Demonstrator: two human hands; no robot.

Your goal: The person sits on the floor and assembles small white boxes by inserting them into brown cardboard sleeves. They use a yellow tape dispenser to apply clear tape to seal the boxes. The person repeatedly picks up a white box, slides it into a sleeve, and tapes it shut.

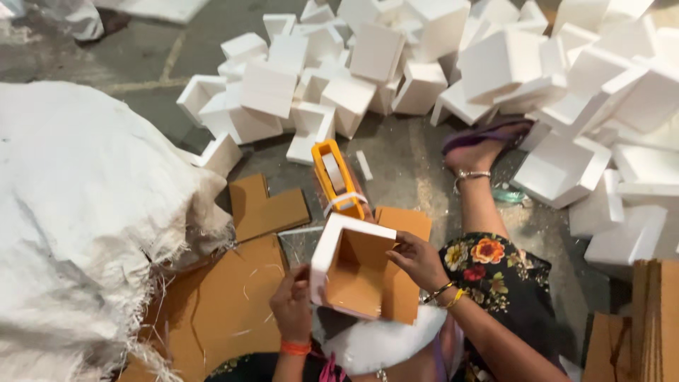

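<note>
You hold a white foam corner block (pixel 351 265) lined with brown cardboard, low in the middle of the view, just above your lap. Its open side faces up at you, and a brown cardboard panel (pixel 402 283) lies against its right side. Your left hand (pixel 293 305) grips the block's lower left edge, fingers curled onto the foam, an orange band at the wrist. Your right hand (pixel 419 260) closes its fingertips on the upper edge of the cardboard panel where it meets the foam; bangles sit on that wrist.

Just beyond the block, touching or nearly touching its far edge, lies an orange tape dispenser (pixel 337 179) on the floor, pointing away from you. To its left, flat brown cardboard pieces (pixel 265 209) rest on the grey floor (pixel 141 56), and a larger cardboard sheet (pixel 219 304) spreads beneath your left hand. A big white woven sack (pixel 78 212) with frayed edges fills the left side.

Farther out, a heap of white foam blocks (pixel 438 64) covers the top and right of the view. Your right foot (pixel 484 145), in a purple sandal with an anklet, stretches out to the heap's edge. At the far right, stacked cardboard (pixel 654 318) stands on edge.
</note>
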